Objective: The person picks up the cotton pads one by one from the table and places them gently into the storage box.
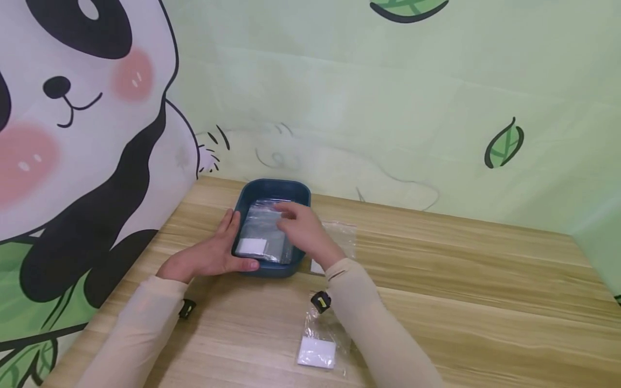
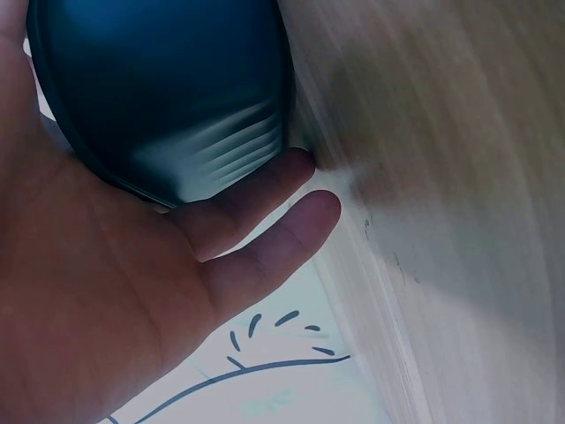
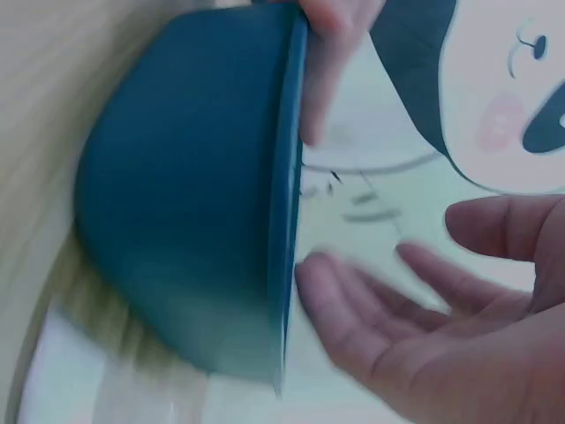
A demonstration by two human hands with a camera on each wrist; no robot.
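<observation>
A dark blue plastic bin (image 1: 276,270) stands on the wooden table. Inside it lie clear plastic zip bags (image 1: 262,226), with a white label at the near left; how many are stacked cannot be told. My left hand (image 1: 206,257) rests against the bin's left side, its fingers extended along the wall and the thumb on the near rim. In the left wrist view two fingers (image 2: 274,234) lie straight by the bin's ribbed end. Over the bin's right part hovers my right hand (image 1: 303,229), fingers loosely bent, thumb apart. The right wrist view shows nothing between those fingers (image 3: 340,314).
Another clear bag (image 1: 344,234) lies right of the bin, partly hidden by the right forearm. Nearer the front is a clear bag with a white label (image 1: 317,353). A printed panda cloth (image 1: 339,97) hangs behind the wooden table (image 1: 461,258).
</observation>
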